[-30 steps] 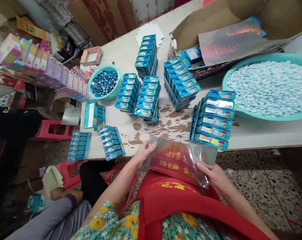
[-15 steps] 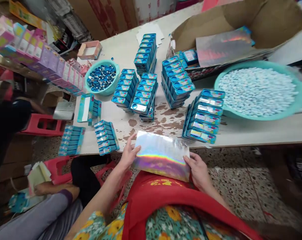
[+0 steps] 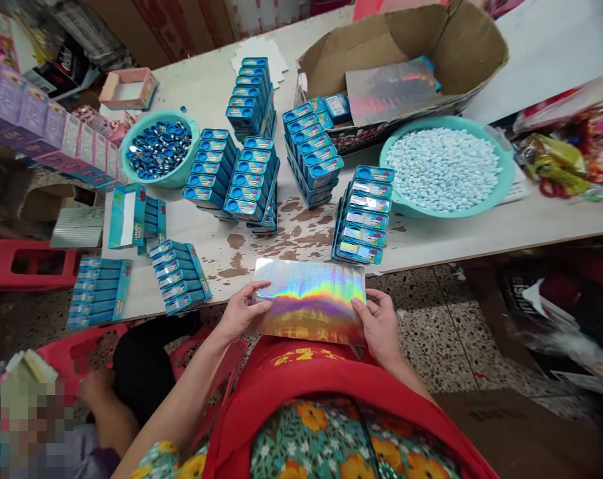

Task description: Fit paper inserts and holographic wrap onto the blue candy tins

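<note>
Between my two hands is a shiny holographic sheet [image 3: 309, 303], held level over my lap at the table's front edge. My left hand [image 3: 241, 309] pinches its left edge, with the thumb on top. At the right edge my right hand [image 3: 379, 322] grips it, thumb over the surface and fingers behind. A rainbow band runs across the sheet, and yellow lettering shows in its lower part. Closest beyond it on the table [image 3: 301, 246] is a stack of small blue boxes [image 3: 364, 216] with shiny fronts.
More blue box stacks [image 3: 251, 176] stand mid-table. A bowl of blue-and-silver pieces [image 3: 159, 150] sits left, a basin of pale pieces [image 3: 444, 169] right. Behind is an open carton [image 3: 406, 43] holding another holographic sheet [image 3: 391, 93]. A co-worker's arm [image 3: 109, 406] shows at lower left.
The view has swung to the right, so the table's things appear further left. The sheet is flatter in my hands, and its rainbow band is brighter. Both hands still hold it.
</note>
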### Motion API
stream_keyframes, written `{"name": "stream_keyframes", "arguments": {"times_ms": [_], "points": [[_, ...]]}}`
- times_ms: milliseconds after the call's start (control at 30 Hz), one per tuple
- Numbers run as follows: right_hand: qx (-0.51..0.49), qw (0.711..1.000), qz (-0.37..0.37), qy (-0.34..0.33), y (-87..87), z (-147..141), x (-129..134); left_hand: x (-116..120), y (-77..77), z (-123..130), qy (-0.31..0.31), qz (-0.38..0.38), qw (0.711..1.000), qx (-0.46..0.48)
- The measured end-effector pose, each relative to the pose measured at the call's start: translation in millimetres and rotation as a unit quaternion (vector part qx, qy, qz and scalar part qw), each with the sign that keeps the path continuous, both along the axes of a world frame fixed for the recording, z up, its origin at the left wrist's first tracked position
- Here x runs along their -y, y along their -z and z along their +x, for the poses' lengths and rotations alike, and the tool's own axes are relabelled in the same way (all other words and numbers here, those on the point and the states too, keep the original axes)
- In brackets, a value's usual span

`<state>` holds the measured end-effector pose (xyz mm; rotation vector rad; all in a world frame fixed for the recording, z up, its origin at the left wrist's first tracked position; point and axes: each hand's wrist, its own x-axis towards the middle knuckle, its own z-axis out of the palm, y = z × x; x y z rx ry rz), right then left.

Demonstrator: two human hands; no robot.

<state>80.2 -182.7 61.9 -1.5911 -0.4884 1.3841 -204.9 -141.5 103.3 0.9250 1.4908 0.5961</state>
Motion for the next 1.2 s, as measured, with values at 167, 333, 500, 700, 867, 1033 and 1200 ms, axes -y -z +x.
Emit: {"name": "stream_keyframes", "arguments": {"times_ms": [167, 333, 500, 700, 867, 1033, 1200], "points": [[-0.006, 0.999, -0.013, 0.052, -6.6, 20, 10, -5, 1.5, 21, -0.004, -0.045, 0.999, -0.012], [-0.03, 0.999, -0.02, 0.035, -6.8, 38, 16, -13, 12.3, 38, 0.008, -0.014, 0.999, -0.041], [-0.003, 0.997, -0.062, -0.042, -2.1, 51, 18, -26, 16.7, 44, 0.012, -0.026, 0.999, -0.043], [0.052, 0.996, -0.074, -0.022, 3.9, 59, 11, -38, 8.5, 54, 0.118, -0.029, 0.991, -0.054], [0.194, 0.977, -0.02, -0.082, -3.4, 62, -1, -46, 13.1, 55, 0.164, 0.079, 0.966, -0.183], [0.351, 0.918, 0.071, -0.169, -3.9, 63, -10, -52, 5.9, 47, 0.242, 0.165, 0.908, -0.301], [0.257, 0.908, 0.115, -0.312, -1.0, 37, -21, -51, -4.8, 93, 0.396, 0.222, 0.857, -0.242]]}}
